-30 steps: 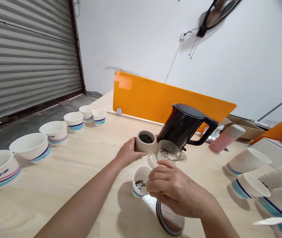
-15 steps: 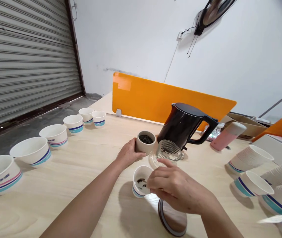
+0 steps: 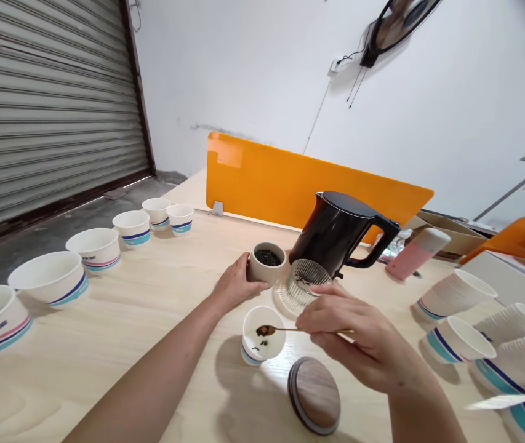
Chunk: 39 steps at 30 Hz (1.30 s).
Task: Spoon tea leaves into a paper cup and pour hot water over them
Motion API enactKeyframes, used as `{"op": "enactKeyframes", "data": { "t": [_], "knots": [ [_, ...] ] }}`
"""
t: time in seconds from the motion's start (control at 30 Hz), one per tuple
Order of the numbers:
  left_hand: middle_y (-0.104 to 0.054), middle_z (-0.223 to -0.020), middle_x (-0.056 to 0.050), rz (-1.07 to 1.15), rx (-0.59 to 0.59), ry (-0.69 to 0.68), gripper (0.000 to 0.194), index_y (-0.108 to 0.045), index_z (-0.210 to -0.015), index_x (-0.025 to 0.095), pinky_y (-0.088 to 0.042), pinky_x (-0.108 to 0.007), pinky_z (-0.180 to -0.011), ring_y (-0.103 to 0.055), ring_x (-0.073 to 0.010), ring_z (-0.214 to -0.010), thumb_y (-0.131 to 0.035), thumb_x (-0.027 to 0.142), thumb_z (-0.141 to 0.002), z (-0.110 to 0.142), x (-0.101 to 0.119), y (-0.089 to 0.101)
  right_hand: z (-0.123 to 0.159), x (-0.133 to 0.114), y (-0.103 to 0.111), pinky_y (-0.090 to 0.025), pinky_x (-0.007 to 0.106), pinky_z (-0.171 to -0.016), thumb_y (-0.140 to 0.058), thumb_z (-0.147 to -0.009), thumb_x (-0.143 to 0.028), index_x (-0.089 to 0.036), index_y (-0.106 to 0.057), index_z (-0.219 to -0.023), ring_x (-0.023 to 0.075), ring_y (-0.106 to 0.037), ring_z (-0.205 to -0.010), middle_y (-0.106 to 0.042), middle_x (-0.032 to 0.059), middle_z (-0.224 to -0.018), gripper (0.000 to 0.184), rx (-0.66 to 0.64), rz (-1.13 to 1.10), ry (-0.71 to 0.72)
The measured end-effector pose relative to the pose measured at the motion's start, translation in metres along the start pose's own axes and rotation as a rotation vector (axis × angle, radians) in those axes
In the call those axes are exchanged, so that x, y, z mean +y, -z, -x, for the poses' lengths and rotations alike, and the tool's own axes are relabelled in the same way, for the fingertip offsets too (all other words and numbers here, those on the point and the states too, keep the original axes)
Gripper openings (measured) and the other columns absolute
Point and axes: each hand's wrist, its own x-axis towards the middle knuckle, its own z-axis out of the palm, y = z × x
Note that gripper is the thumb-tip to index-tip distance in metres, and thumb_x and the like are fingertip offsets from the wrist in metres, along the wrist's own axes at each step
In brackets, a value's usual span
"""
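My left hand (image 3: 236, 284) is closed around the side of a small pale jar (image 3: 262, 274), which has dark loose tea leaves (image 3: 268, 256) inside. Between the fingers of my right hand (image 3: 343, 323) is a thin wooden teaspoon (image 3: 290, 330). Its bowl, with some dark leaves in it, is over the opening of a white paper cup (image 3: 266, 349). A few leaves lie at the bottom of that cup. Behind my right hand, a ribbed glass cup (image 3: 306, 280) with some leaves in it stands on a glass saucer (image 3: 280, 301). A round wooden lid (image 3: 315, 394) lies nearer to me.
A black kettle (image 3: 333, 231) stands behind the glass cup, before an orange divider (image 3: 262, 175). Several paper bowls (image 3: 93, 249) line the left side. Stacked paper cups (image 3: 456, 292) and a pink bottle (image 3: 416, 255) are on the right.
My right hand has drawn back to the right from the paper cup, so the teaspoon now shows. The left hand keeps its hold on the jar. The view has shifted slightly.
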Motion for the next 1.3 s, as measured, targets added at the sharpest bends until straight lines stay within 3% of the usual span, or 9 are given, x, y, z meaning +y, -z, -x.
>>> {"op": "enactKeyframes", "data": {
  "t": [0.1, 0.23, 0.33, 0.4, 0.5, 0.57, 0.7, 1.07, 1.3],
  "knots": [
    [-0.05, -0.141, -0.016, 0.105, 0.068, 0.034, 0.089, -0.036, -0.142, 0.015, -0.041, -0.043, -0.104, -0.048, -0.0308, -0.129, -0.078, 0.044, -0.07, 0.0, -0.001, 0.003, 0.0, 0.0, 0.0, -0.041, 0.036, -0.1, -0.051, -0.093, -0.007, -0.018, -0.058, -0.105, 0.0098, -0.065, -0.081, -0.069, -0.0002, -0.088, 0.018, 0.007, -0.015, 0.0],
    [-0.053, -0.137, -0.018, 0.41, 0.304, 0.004, 0.067, -0.044, -0.134, 0.014, -0.038, -0.042, -0.11, -0.049, -0.0266, -0.13, -0.064, 0.052, -0.083, 0.0, 0.018, 0.021, 0.008, -0.002, 0.003, -0.05, 0.032, -0.078, -0.052, -0.091, -0.004, -0.019, -0.059, -0.109, 0.0132, -0.063, -0.081, -0.069, 0.0037, -0.088, 0.024, 0.116, -0.076, 0.032],
    [-0.061, -0.128, -0.015, 0.483, 0.137, -0.099, 0.064, -0.049, -0.128, 0.018, -0.044, -0.038, -0.106, -0.055, -0.0261, -0.125, -0.063, 0.059, -0.082, 0.019, 0.039, 0.035, 0.021, -0.004, 0.001, -0.052, 0.028, -0.069, -0.053, -0.091, -0.003, -0.019, -0.06, -0.11, 0.0143, -0.064, -0.079, -0.069, 0.006, -0.088, 0.026, 0.219, -0.015, -0.012],
    [-0.056, -0.136, -0.017, 0.56, -0.06, -0.126, 0.08, -0.043, -0.135, 0.018, -0.037, -0.042, -0.112, -0.048, -0.0302, -0.133, -0.067, 0.066, -0.076, 0.044, 0.047, 0.039, 0.031, -0.005, -0.004, -0.055, 0.028, -0.07, -0.054, -0.089, -0.003, -0.019, -0.061, -0.11, 0.0162, -0.066, -0.083, -0.07, 0.0077, -0.091, 0.027, 0.282, -0.003, -0.023],
    [-0.04, -0.151, -0.017, 0.514, -0.195, -0.051, 0.117, -0.027, -0.149, 0.023, -0.032, -0.046, -0.116, -0.032, -0.0346, -0.143, -0.085, 0.062, -0.055, 0.089, 0.049, 0.032, 0.046, -0.005, -0.016, -0.058, 0.03, -0.072, -0.052, -0.087, 0.0, -0.019, -0.061, -0.115, 0.0184, -0.067, -0.089, -0.071, 0.0088, -0.095, 0.035, 0.359, -0.042, -0.008],
    [-0.034, -0.155, -0.014, 0.387, -0.204, 0.017, 0.131, -0.018, -0.153, 0.025, -0.031, -0.047, -0.116, -0.029, -0.0359, -0.144, -0.092, 0.046, -0.046, 0.111, 0.049, 0.022, 0.055, -0.005, -0.025, -0.059, 0.032, -0.073, -0.05, -0.086, 0.003, -0.021, -0.06, -0.119, 0.0188, -0.067, -0.091, -0.07, 0.0093, -0.098, 0.042, 0.405, -0.056, 0.0],
    [-0.047, -0.147, -0.011, 0.167, -0.139, 0.092, 0.102, -0.029, -0.15, 0.025, -0.037, -0.044, -0.112, -0.045, -0.0322, -0.134, -0.08, 0.032, -0.063, 0.122, 0.052, 0.007, 0.068, -0.008, -0.037, -0.058, 0.037, -0.078, -0.049, -0.082, 0.007, -0.018, -0.056, -0.123, 0.0208, -0.066, -0.098, -0.068, 0.0121, -0.102, 0.048, 0.459, 0.031, 0.052],
    [-0.051, -0.14, -0.011, 0.169, -0.068, 0.063, 0.09, -0.037, -0.144, 0.019, -0.044, -0.037, -0.104, -0.053, -0.0288, -0.123, -0.077, 0.036, -0.066, 0.125, 0.042, 0.007, 0.062, -0.015, -0.048, -0.055, 0.037, -0.089, -0.046, -0.095, -0.01, -0.012, -0.058, -0.113, 0.02, -0.068, -0.099, -0.072, 0.0151, -0.105, 0.021, 0.12, 0.232, 0.175],
    [-0.05, -0.14, -0.014, 0.215, -0.08, 0.07, 0.09, -0.036, -0.144, 0.016, -0.042, -0.042, -0.105, -0.05, -0.0311, -0.125, -0.075, 0.034, -0.066, 0.125, 0.048, 0.011, 0.066, -0.018, -0.041, -0.049, 0.032, -0.095, -0.041, -0.1, -0.014, -0.013, -0.059, -0.108, 0.0157, -0.069, -0.097, -0.073, 0.0112, -0.105, 0.02, 0.083, 0.36, 0.173]
  ]
}}
